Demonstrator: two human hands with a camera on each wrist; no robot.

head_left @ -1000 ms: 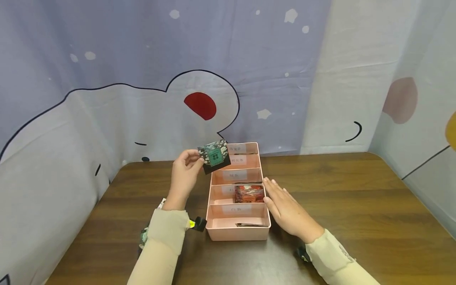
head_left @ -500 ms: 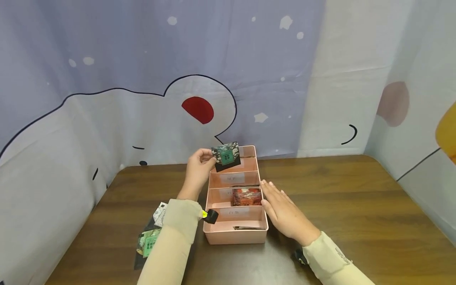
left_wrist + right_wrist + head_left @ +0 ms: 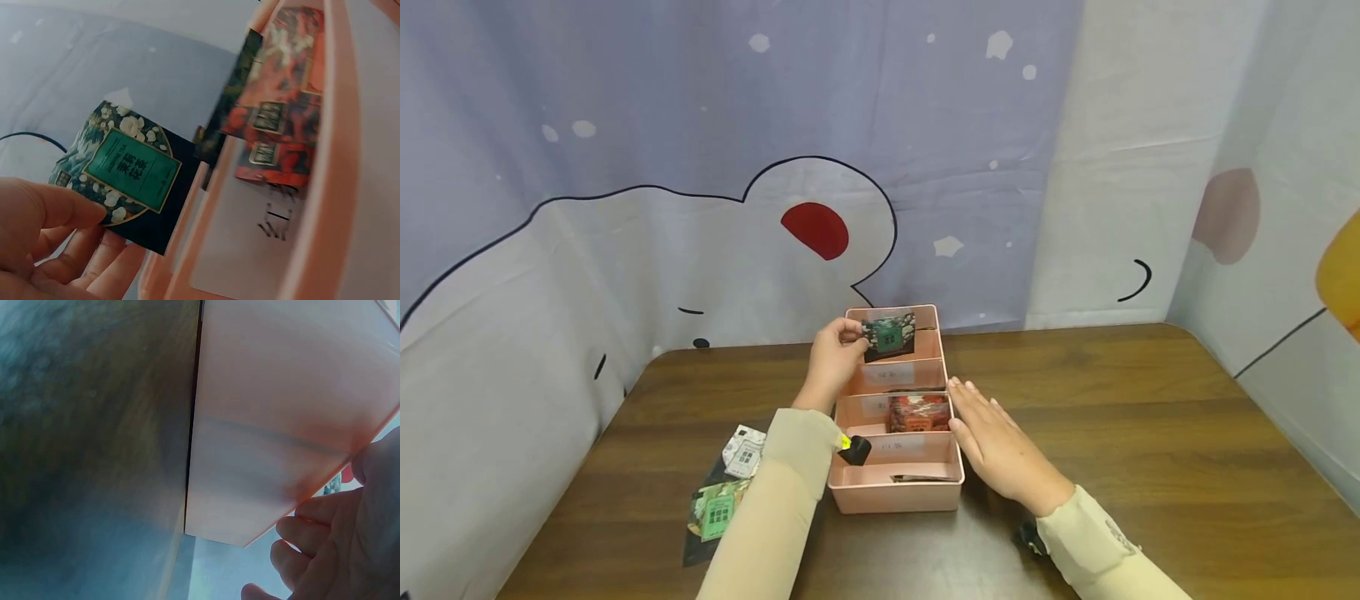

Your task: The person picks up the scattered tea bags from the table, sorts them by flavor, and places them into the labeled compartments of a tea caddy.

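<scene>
My left hand (image 3: 837,360) pinches a dark green tea sachet (image 3: 889,336) by its left edge, thumb in front. The sachet hangs over the back compartments of a pink divided box (image 3: 895,500). In the left wrist view its green label (image 3: 132,170) reads jasmine tea. My right hand (image 3: 1000,442) lies along the box's right side with fingers straight, fingertips at the rim. Red tea sachets (image 3: 919,413) lean in the second compartment from the front. A dark flat sachet (image 3: 923,478) lies in the front compartment.
Left of the box, partly behind my left sleeve, lie a white-patterned sachet (image 3: 743,452) and a green-labelled sachet (image 3: 717,512) on the wooden table (image 3: 1112,400). A printed curtain (image 3: 962,150) hangs behind the table. White labels (image 3: 891,446) mark the compartments.
My left hand has moved right with the jasmine tea sachet, from beside the box to over its back compartments. The sachets on the table have come into view. My right hand stays by the box.
</scene>
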